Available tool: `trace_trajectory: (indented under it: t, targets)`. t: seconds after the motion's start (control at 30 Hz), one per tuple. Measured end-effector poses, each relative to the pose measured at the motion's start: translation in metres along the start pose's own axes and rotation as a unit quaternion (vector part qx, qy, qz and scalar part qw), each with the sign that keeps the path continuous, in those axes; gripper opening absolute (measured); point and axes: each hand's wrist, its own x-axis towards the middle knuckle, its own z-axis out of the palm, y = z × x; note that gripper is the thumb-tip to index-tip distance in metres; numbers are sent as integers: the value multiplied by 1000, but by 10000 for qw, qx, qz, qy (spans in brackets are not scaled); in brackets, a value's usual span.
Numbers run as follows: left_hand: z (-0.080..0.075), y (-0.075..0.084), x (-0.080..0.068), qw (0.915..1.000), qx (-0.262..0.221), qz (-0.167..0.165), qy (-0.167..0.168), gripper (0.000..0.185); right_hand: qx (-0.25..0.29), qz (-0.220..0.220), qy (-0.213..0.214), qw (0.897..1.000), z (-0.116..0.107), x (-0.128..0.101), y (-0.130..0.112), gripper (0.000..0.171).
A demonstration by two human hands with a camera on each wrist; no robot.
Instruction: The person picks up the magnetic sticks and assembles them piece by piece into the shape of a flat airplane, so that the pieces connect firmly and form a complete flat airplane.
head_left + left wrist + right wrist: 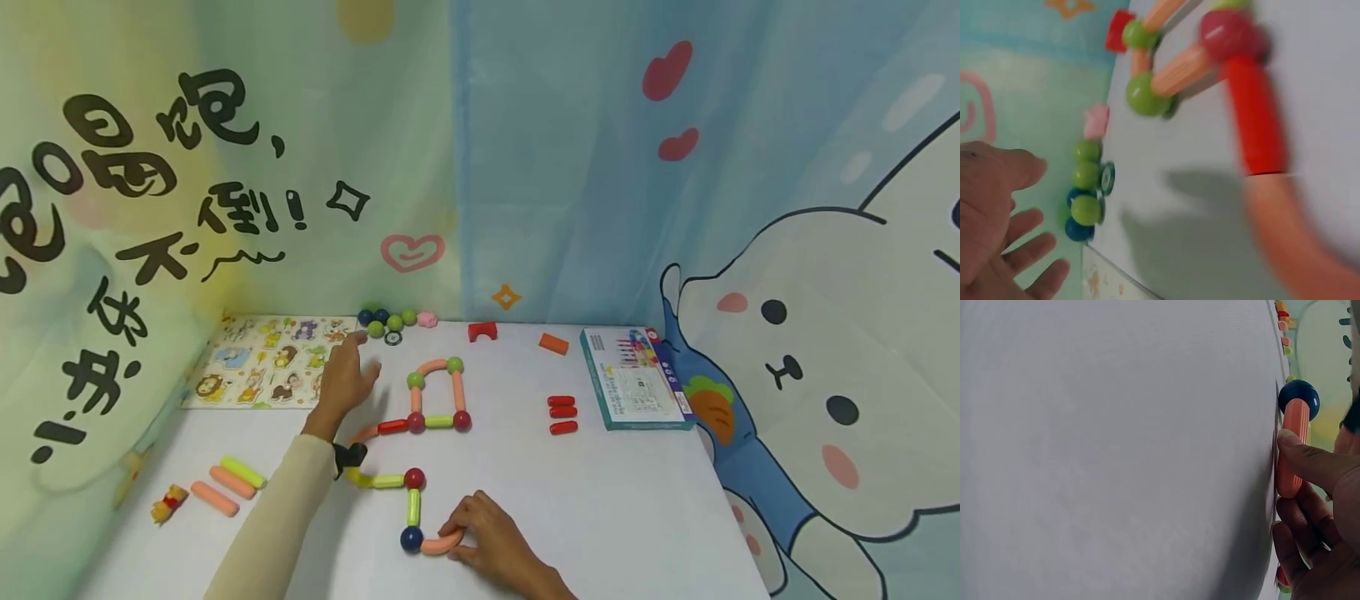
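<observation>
My right hand (491, 533) pinches a curved orange rod (441, 544) between thumb and fingers. The rod's other end meets a dark blue ball (411, 539), joined by a green rod (414, 508) to a red ball (414, 478). In the right wrist view the thumb lies across the orange rod (1296, 425). My left hand (347, 379) reaches toward the back, holding nothing, its fingers spread. Just beyond its fingertips sit several loose green balls (376, 329) and dark blue balls (365, 317). The chain continues past a red rod (392, 427) to a closed four-sided shape with green balls (454, 365).
A sheet of animal stickers (262, 362) lies back left. Loose rods (215, 498) and a bear figure (169, 504) are front left. Short red rods (563, 414), a boxed set (636, 379), a red arch block (482, 332) and an orange block (553, 343) lie to the right.
</observation>
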Motion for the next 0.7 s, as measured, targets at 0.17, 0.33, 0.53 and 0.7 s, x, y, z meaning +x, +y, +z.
trace_trajectory:
  t: [0.17, 0.33, 0.53, 0.7]
  targets:
    - [7, -8, 46, 9960, 33, -297, -840, 69, 283, 304, -62, 9991, -2, -3, -1, 21]
    - [11, -12, 62, 9908, 303, -555, -1200, 69, 464, 474, -115, 9977, 0, -6, -4, 21]
    - [15, -9, 67, 9923, 826, -514, -771, 56, 492, 390, -103, 9980, 0, -7, -3, 20]
    - [22, -8, 60, 9915, 981, -473, -716, 45, 523, 477, -103, 9974, -1, -6, -2, 20]
